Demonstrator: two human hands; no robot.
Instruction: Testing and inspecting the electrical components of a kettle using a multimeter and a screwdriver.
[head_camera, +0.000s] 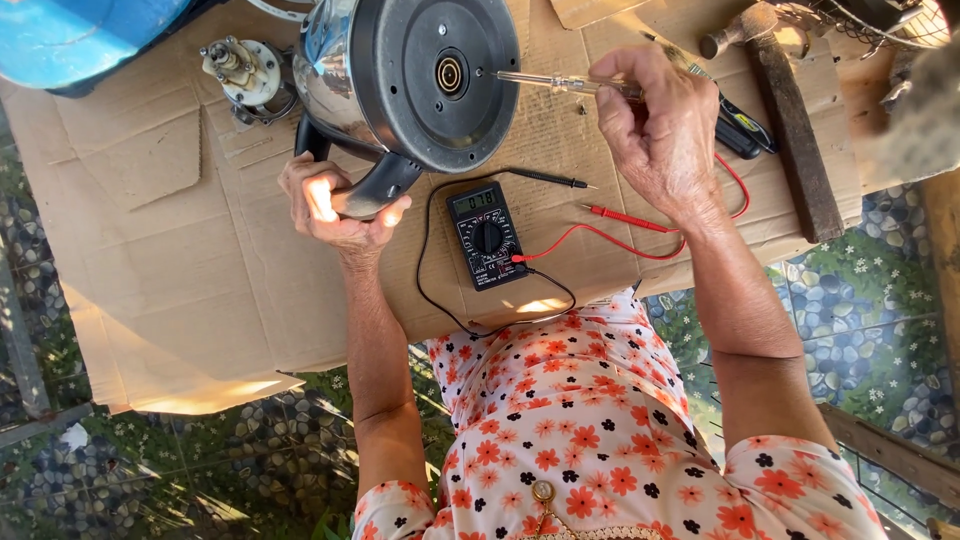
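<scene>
Kettle: steel electric kettle (400, 75) tipped on its side on cardboard sheet (180, 230), black base facing camera
Left hand (335, 205): fingers wrapped tight around kettle handle (375, 185)
Right hand (660, 130): pinches clear-handled screwdriver (560, 83), tip at kettle base
Nearby: black multimeter (485, 235) just below kettle, probes loose; hammer (785, 110) further right
</scene>
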